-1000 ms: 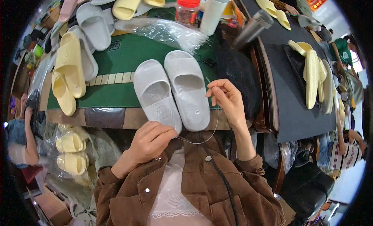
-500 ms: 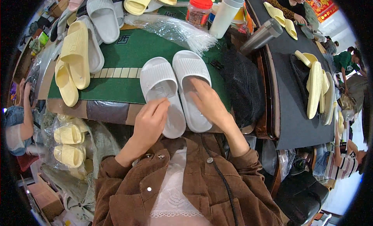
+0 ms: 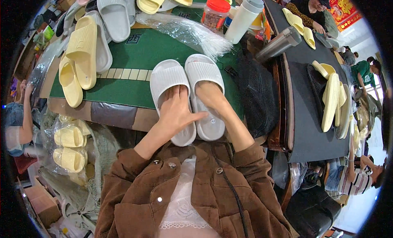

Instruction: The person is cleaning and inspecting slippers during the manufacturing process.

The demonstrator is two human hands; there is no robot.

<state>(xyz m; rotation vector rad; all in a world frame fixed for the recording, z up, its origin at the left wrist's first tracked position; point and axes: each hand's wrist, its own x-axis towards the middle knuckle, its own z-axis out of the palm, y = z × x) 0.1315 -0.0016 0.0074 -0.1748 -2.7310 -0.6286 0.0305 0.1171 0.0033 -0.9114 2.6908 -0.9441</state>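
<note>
A pair of light grey slides lies side by side before me, toes pointing away, on the front part of a green mat. My left hand [image 3: 175, 109] reaches under the ribbed strap of the left slide [image 3: 168, 77]. Its fingertips are hidden there, while its thumb stretches sideways over the insole of the other slide. Under the strap of the right slide [image 3: 204, 71] goes my right hand [image 3: 211, 95], its fingers covered. A small round sticker [image 3: 213, 120] shows on that slide's heel.
Yellow slides [image 3: 82, 54] and grey slides [image 3: 114, 17] are heaped at the back left. Clear plastic bags [image 3: 188, 31], a red-lidded jar [image 3: 215, 13], a white bottle [image 3: 244, 21] and a steel flask [image 3: 280, 43] stand or lie behind. A black mesh bag [image 3: 256, 94] sits at right. Other people work nearby.
Both hands have pushed forward, fingers now beneath the straps of the slides. The left hand has spread from a pinched shape, its thumb extending rightward.
</note>
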